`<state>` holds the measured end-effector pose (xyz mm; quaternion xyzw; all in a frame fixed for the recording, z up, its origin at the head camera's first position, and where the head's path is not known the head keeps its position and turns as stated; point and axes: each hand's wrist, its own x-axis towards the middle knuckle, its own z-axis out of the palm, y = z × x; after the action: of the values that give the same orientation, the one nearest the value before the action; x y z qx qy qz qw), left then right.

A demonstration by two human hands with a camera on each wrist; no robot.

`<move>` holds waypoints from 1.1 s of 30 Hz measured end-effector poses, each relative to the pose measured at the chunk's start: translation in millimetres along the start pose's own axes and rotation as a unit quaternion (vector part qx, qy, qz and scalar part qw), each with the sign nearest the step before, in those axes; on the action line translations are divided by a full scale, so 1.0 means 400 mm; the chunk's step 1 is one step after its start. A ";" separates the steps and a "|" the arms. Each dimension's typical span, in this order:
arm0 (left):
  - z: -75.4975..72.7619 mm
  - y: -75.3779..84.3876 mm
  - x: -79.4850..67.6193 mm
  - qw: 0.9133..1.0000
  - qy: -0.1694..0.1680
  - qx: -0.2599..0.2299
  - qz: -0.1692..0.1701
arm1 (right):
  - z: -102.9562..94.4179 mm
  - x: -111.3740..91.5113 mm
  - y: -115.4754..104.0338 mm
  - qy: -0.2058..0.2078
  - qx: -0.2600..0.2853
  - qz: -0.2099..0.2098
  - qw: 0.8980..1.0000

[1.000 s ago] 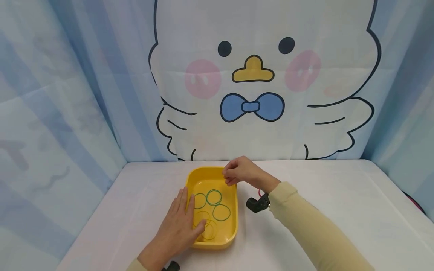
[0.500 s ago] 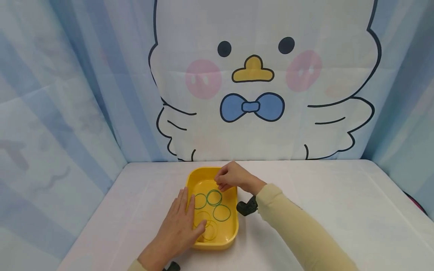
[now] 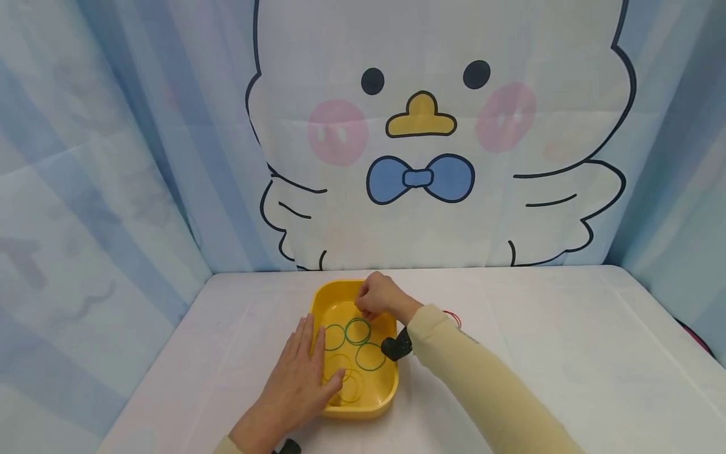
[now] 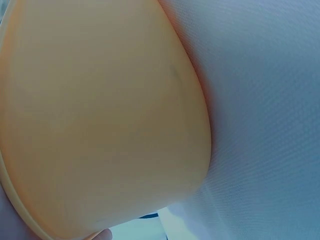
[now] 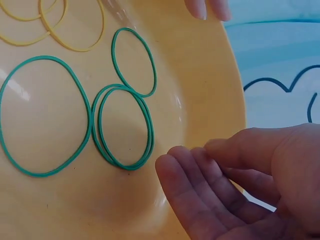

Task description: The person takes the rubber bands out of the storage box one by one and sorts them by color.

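Note:
A yellow tray [image 3: 363, 413] holds several thin green bands and yellow bands, which look like rubber bands. My left hand [image 3: 297, 372] lies over the tray's left side, fingers extended and thumb spread inside the rim. The left wrist view shows mostly the tray's outer wall [image 4: 110, 115]. Above the tray's far right part is my right hand [image 3: 381, 296], with its fingers loosely bent and thumb close to them; I see nothing held. Its fingertips are beside a doubled green band [image 5: 148, 125]. A larger green band [image 5: 90, 125] and yellow bands [image 5: 103, 30] lie farther away.
Part of a red band [image 3: 455, 318] shows on the white table [image 3: 539, 353] beyond the right sleeve [image 3: 476, 372]. A black wrist camera [image 3: 397, 345] overhangs the tray's right rim. A printed cloth [image 3: 420, 233] hangs behind the table.
My right hand has moved left and slightly down from the tray's far right rim to over its inside. More of the red band shows behind the sleeve. The left hand stays put.

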<state>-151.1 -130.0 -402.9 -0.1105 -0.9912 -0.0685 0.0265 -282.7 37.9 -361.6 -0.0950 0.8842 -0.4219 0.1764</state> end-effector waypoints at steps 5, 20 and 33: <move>0.001 -0.004 -0.002 1.000 0.005 -0.001 -0.001 | 0.016 0.004 -0.014 0.006 -0.024 0.009 1.000; 0.002 -0.007 -0.003 1.000 0.004 -0.011 -0.001 | 0.038 0.033 -0.015 0.012 -0.139 0.042 0.989; 0.002 -0.009 -0.004 1.000 0.013 -0.009 0.004 | 0.057 0.031 -0.010 0.041 -0.211 -0.003 0.977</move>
<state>-150.2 -133.6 -404.3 -0.1142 -0.9896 -0.0789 0.0382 -285.1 15.1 -374.7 -0.1157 0.9596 -0.2296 0.1146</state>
